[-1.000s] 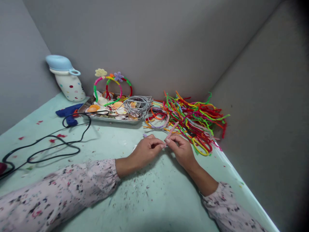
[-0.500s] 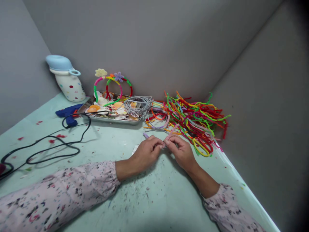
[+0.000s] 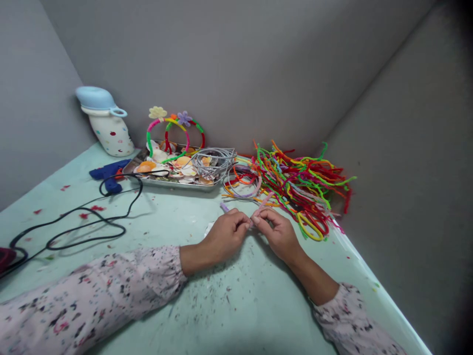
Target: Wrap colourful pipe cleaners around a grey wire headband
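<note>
Above the middle of the table, my left hand point(image 3: 226, 236) and my right hand point(image 3: 277, 231) meet fingertip to fingertip. Both pinch a pale pink pipe cleaner point(image 3: 266, 199), whose free end sticks up past the right fingers. A short lilac piece point(image 3: 223, 207) pokes out beyond the left knuckles; my hand hides whether it joins the pink one. Just behind my fingers lie a loop of grey wire point(image 3: 242, 196) and a big heap of coloured pipe cleaners point(image 3: 295, 177). Something white shows partly under my left hand.
A metal tray point(image 3: 177, 185) of shells holds coiled grey wire point(image 3: 212, 162) and two pipe-cleaner rings with flowers point(image 3: 157, 113). To its left are a blue glue gun point(image 3: 107, 171) with a looping black cord point(image 3: 123, 217) and a white bottle point(image 3: 113, 134) with a blue lid. Walls stand behind and right.
The view has shifted slightly, so the table things appear a little further right. Both hands keep their pinch on the pink pipe cleaner, almost unmoved.
</note>
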Tool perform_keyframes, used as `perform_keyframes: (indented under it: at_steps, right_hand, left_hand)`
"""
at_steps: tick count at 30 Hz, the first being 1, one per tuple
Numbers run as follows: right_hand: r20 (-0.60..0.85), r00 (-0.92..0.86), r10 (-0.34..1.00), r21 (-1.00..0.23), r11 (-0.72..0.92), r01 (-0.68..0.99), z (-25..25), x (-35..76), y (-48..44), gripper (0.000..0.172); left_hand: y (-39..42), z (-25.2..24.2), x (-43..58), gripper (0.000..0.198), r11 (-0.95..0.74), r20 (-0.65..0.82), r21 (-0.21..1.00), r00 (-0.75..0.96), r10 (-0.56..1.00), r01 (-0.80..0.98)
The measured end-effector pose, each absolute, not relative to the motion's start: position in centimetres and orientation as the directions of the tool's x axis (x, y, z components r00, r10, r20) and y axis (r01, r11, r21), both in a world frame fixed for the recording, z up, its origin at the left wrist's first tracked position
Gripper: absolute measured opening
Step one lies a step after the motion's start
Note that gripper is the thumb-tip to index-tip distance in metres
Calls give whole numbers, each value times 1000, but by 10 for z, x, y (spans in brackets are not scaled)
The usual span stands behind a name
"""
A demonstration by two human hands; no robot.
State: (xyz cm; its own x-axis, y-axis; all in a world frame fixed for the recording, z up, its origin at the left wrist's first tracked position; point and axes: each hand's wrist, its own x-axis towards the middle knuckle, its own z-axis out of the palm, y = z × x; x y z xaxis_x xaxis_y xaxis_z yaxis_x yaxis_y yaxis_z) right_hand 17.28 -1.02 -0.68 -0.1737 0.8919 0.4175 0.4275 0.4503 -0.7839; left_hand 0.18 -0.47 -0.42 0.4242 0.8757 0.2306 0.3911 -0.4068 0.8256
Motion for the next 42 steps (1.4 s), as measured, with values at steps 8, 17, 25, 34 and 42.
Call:
perform_keyframes:
  at_steps: [8,17,25,34,42]
  right_hand:
    - [438,-168,883,-771,465,435,-8,174,-9,17]
    - [460,-167,872,-769,486,415,-8,174,-11,17]
    - [461,-171,871,-766,488,419,-5,173,-13,17]
    - [462,-277,842,-687,538,488,-3,177,-11,5]
    - [443,-282,851,-679,524,515,-6,179,-9,5]
  left_hand:
    - [-5,-6,2,19,-392,214,835,428,878,386]
    - [-4,-4,4,22,-408,186,802,465,865,437]
    - [-3,-8,3,22,-433,221,792,459,860,430]
    - [-2,-9,0,20,-416,241,826,428,871,380]
    - [-5,-6,1,16,-375,216,858,417,883,350]
